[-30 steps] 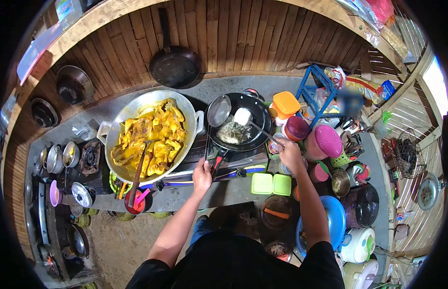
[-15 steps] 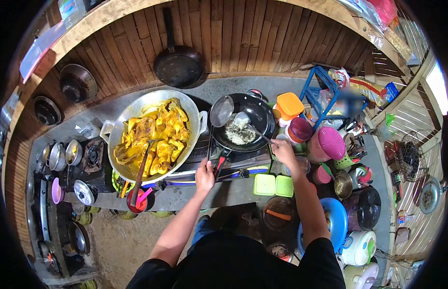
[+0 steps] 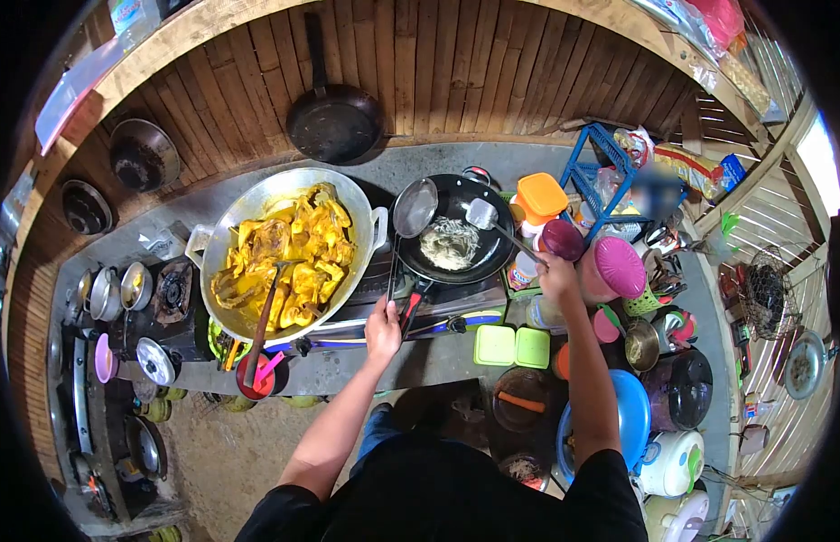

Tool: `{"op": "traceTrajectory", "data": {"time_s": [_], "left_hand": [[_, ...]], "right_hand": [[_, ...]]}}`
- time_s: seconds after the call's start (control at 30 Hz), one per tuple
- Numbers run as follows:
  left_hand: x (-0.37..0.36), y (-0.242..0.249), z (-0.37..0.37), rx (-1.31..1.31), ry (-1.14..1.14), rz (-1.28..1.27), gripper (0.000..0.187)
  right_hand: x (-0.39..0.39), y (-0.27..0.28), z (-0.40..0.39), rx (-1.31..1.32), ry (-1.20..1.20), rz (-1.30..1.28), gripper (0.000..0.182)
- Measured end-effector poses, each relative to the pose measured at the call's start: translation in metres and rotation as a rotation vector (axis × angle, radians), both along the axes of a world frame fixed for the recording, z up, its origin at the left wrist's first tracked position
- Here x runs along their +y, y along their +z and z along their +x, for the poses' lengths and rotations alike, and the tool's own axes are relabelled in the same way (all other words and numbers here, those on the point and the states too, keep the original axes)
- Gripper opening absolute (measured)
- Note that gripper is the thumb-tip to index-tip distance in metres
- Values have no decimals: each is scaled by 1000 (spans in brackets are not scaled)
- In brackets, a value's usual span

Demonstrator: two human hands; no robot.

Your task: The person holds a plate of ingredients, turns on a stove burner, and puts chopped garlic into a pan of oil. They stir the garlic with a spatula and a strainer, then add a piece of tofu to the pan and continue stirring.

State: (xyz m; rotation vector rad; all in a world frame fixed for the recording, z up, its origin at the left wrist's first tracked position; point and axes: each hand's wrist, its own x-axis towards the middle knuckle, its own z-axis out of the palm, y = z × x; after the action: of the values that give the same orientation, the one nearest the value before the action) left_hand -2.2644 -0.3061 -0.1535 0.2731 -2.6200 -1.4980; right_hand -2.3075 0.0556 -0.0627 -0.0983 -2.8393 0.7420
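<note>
My left hand [image 3: 383,332] is closed round the long handle of a mesh strainer [image 3: 415,208], whose round head hangs over the left rim of a black wok [image 3: 479,259]. A spatula [image 3: 481,214] is gripped in my right hand [image 3: 554,275]; its flat blade is over the wok's upper right part. Pale, stringy food [image 3: 449,244] lies in a heap in the wok, apart from the blade. Left of the wok, a big two-handled metal pan [image 3: 354,185] holds yellow chicken pieces [image 3: 298,244] in yellow sauce, with a wooden-handled ladle [image 3: 262,330] leaning in it.
Two green lidded boxes [image 3: 513,346] sit at the counter's front edge. An orange-lidded container [image 3: 540,196], a pink-lidded tub [image 3: 619,268] and a blue rack [image 3: 610,172] crowd the right. A blue basin [image 3: 630,415] stands below my right arm. A frying pan [image 3: 334,125] hangs on the wall.
My right hand has moved up and to the right, lifting the spatula blade off the pale food toward the wok's right side. The strainer in my left hand stays put.
</note>
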Motion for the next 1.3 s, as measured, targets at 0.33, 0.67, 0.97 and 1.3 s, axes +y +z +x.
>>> {"op": "traceTrajectory", "data": {"time_s": [0.33, 0.67, 0.97, 1.3], "left_hand": [[0, 7, 3, 19, 8, 19, 33], [-1, 3, 2, -17, 28, 57, 36], [-1, -10, 1, 103, 29, -15, 34], [-6, -3, 1, -7, -5, 31, 35]], "right_hand": [[-10, -14, 9, -34, 133, -86, 28], [-2, -24, -4, 82, 17, -122, 28], [-22, -39, -37, 43, 63, -78, 29], [-12, -5, -16, -158, 177, -275, 29]]}}
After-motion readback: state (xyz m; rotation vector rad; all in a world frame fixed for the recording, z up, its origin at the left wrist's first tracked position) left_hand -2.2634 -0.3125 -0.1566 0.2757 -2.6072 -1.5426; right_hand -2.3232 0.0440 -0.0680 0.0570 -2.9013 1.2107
